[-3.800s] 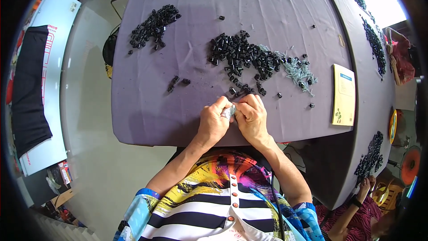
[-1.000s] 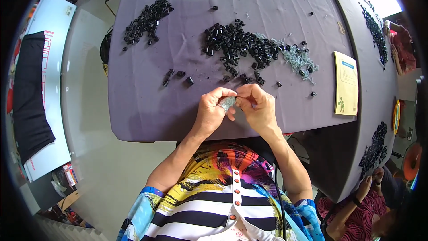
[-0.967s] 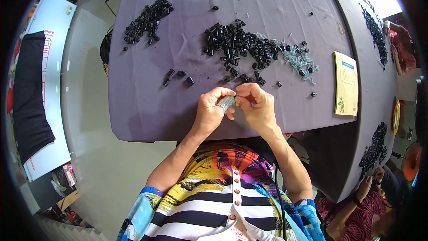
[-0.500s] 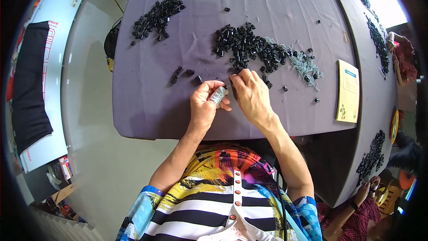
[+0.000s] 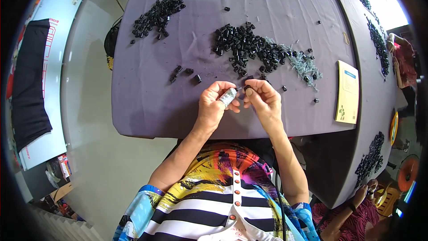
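Observation:
My left hand [image 5: 211,107] is closed in a pinch over the near part of the table, its thumb wrapped in a silvery, see-through covering [image 5: 228,96]. What its fingertips hold is too small to make out; a thin, pale sliver shows between the hands. Close by on the right, my right hand [image 5: 269,107] pinches a small black cylindrical plastic piece [image 5: 247,88] between thumb and fingers. Just beyond lies a large heap of similar black pieces [image 5: 243,42]. Thin, clear plastic pins [image 5: 303,64] are piled at its right end.
Another heap of black pieces [image 5: 158,15] lies far left, with a few loose ones [image 5: 198,78] nearer. A yellow booklet [image 5: 347,91] rests by the right edge. Other people's hands [image 5: 363,194] work at the adjoining table [image 5: 343,169], which bears more black heaps.
My right hand has drawn back from the heap's edge and turned, now showing a black piece in its pinch. My left hand has shifted slightly right.

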Motion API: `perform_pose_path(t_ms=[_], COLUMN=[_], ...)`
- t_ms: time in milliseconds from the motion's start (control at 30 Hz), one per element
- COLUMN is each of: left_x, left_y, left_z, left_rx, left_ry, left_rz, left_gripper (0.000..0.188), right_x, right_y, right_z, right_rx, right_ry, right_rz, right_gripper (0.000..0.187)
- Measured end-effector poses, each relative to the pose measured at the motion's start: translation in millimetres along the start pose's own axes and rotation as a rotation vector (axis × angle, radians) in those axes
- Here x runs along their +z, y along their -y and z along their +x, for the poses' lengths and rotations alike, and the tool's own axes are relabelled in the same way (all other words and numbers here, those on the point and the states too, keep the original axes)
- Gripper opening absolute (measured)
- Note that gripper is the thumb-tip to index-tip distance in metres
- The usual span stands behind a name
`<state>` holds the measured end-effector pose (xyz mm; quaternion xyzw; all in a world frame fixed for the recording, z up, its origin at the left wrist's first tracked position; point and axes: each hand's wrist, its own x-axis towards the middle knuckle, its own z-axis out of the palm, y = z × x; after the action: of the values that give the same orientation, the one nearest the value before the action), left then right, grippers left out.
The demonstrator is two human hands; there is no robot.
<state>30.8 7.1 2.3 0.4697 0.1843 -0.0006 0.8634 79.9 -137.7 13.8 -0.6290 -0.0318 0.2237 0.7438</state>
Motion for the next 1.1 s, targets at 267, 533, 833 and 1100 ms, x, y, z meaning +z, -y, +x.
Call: perform_pose_path(t_ms=[267, 533, 833, 1100], left_x=[6.9, 6.1, 7.4, 6.5], left_y=[4.6, 3.7, 3.1, 1.4], left_z=[-0.3, -0.5, 0.7, 1.6], left_rx=[0.038, 0.036, 0.076, 0.046], left_ry=[0.037, 0.036, 0.011, 0.038], left_rz=[0.083, 0.135, 0.197, 0.241], left_gripper=[0.013, 0.013, 0.010, 0.017], right_x=[-4.8, -4.9, -4.1, -5.7], right_y=[-11.4, -12.1, -10.3, -10.9], right_z=[-3.2, -3.3, -3.3, -3.4], right_rx=[-0.097, -0.081, -0.077, -0.073], right_ry=[-0.046, -0.043, -0.067, -0.082], right_rz=[0.097, 0.069, 0.041, 0.082], right_gripper=[0.019, 0.019, 0.017, 0.017])
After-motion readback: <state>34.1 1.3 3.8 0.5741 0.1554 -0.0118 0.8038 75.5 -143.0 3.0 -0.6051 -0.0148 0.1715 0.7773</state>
